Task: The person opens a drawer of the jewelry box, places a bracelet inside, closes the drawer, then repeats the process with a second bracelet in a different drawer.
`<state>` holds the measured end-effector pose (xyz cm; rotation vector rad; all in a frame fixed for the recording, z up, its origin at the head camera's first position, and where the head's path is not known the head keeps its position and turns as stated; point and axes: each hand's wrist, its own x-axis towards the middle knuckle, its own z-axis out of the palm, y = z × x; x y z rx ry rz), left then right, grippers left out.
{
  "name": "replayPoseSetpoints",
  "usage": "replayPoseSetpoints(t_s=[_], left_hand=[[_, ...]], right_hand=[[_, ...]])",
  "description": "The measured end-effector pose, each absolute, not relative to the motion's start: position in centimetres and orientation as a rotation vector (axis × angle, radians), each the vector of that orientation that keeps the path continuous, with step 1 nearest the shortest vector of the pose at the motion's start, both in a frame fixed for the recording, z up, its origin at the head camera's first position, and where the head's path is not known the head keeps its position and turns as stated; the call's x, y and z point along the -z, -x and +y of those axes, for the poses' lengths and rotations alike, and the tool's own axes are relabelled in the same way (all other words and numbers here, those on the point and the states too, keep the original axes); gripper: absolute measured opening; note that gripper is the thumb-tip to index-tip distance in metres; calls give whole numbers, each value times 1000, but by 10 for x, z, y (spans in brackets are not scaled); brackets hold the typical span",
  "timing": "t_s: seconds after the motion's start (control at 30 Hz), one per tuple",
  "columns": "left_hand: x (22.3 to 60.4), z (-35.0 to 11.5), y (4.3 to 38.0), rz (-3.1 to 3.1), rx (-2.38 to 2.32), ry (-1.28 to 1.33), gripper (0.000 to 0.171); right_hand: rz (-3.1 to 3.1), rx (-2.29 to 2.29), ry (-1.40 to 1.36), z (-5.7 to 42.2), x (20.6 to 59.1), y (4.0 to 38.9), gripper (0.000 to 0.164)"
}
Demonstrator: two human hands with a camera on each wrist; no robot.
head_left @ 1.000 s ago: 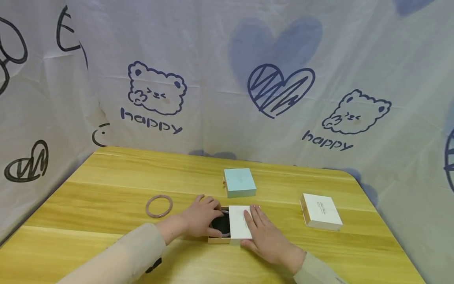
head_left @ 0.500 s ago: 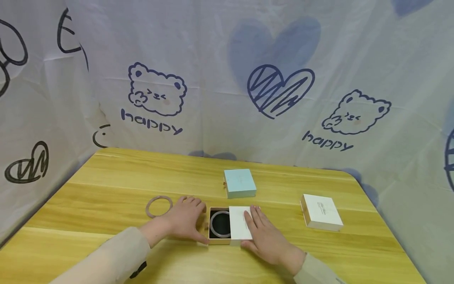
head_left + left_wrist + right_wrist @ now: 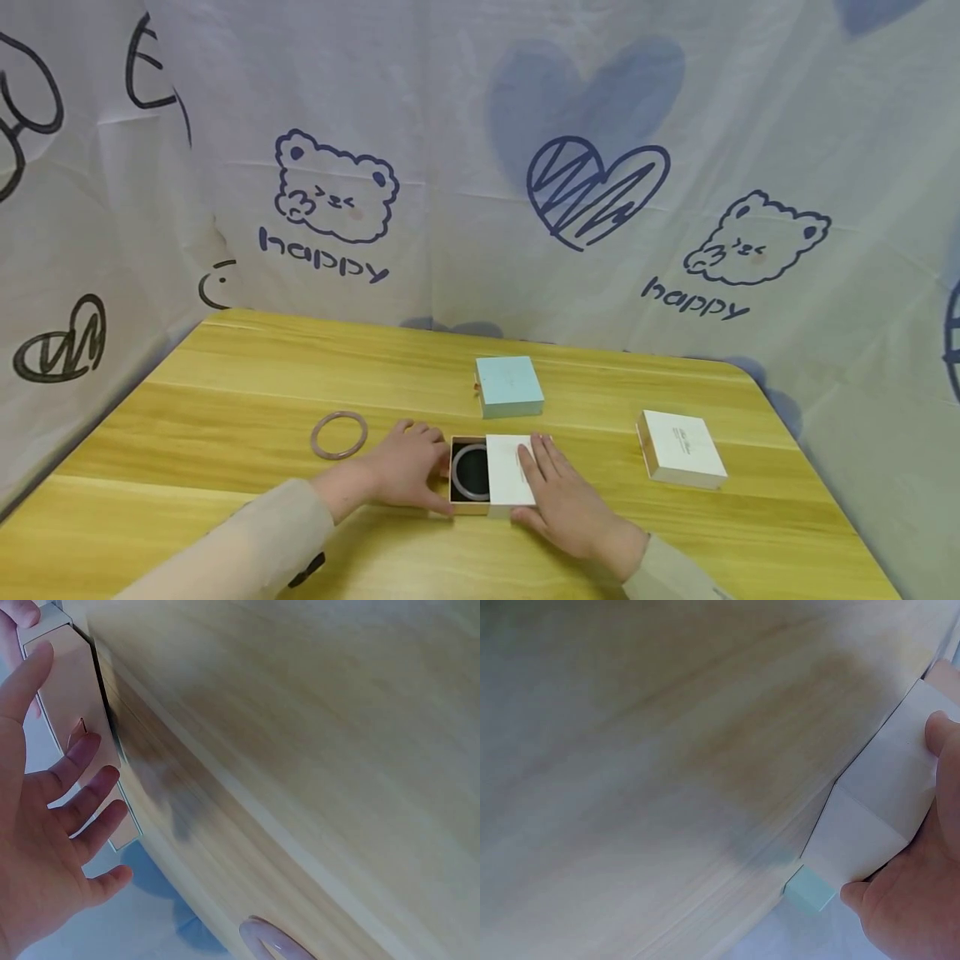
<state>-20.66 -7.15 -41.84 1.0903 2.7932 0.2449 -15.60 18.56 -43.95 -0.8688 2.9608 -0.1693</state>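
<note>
A white slide-out box lies on the table with its drawer partly out to the left. Inside the drawer, a pale greyish-purple bangle rests on a black lining. My left hand touches the drawer's left end with its fingers loosely extended. The left wrist view shows the thumb at one edge of the drawer front and a fingertip by its small pull tab. My right hand holds the white sleeve, fingers over the top and thumb at the near side.
Another pale bangle lies on the table to the left. A light blue box stands behind the white one. Farther right is a second white box with printed lettering. A printed cloth hangs behind the table.
My left hand has come out of the drawer, leaving the bangle in view, then moved right against the drawer's end. The drawer has slid slightly into the sleeve. My right hand stays put.
</note>
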Motion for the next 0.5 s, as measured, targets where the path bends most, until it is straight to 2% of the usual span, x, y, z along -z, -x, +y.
replayPoseSetpoints(t_s=[0.5], left_hand=[[421, -56, 206, 2804, -224, -1092, 50]], right_hand=[[2969, 173, 875, 185, 438, 155, 76]])
